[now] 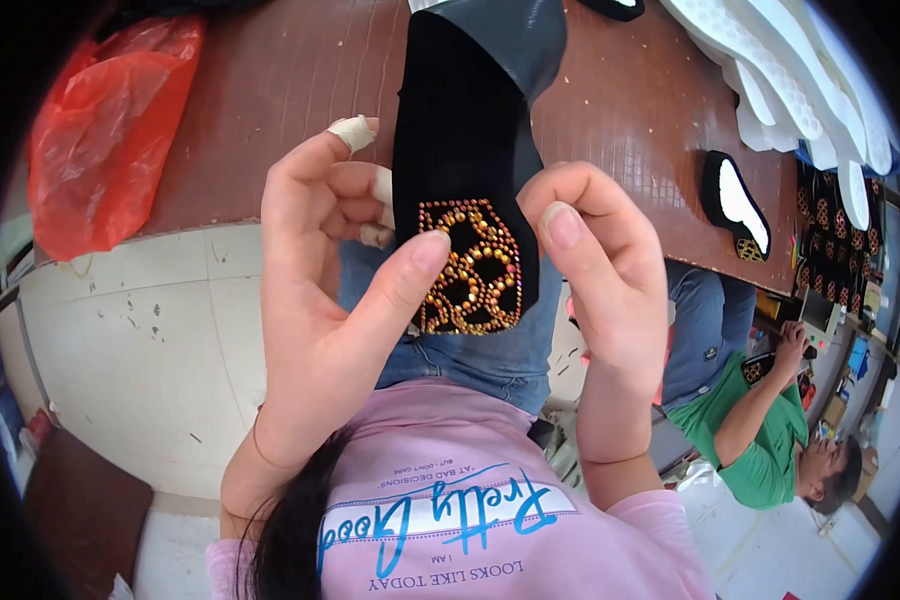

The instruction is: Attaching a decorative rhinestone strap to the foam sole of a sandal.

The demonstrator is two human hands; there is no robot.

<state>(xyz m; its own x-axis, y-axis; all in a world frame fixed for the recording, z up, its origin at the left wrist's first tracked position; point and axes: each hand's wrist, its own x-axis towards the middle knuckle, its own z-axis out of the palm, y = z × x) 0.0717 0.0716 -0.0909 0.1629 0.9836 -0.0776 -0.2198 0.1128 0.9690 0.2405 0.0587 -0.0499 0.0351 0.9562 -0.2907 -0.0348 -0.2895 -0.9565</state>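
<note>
At a brown table (300, 75), left grip (325, 285) and right grip (610, 270) pinch the black beaded strap (467, 175) between them.

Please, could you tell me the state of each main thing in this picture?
Black strip: held, beaded end over the lap
Left hand: thumb on beads
Right hand: pinching strip's right edge
Finger tape: wrapped on
Red bag: crumpled
White soles: piled, overlapping
Black-rimmed piece: lying flat
</note>
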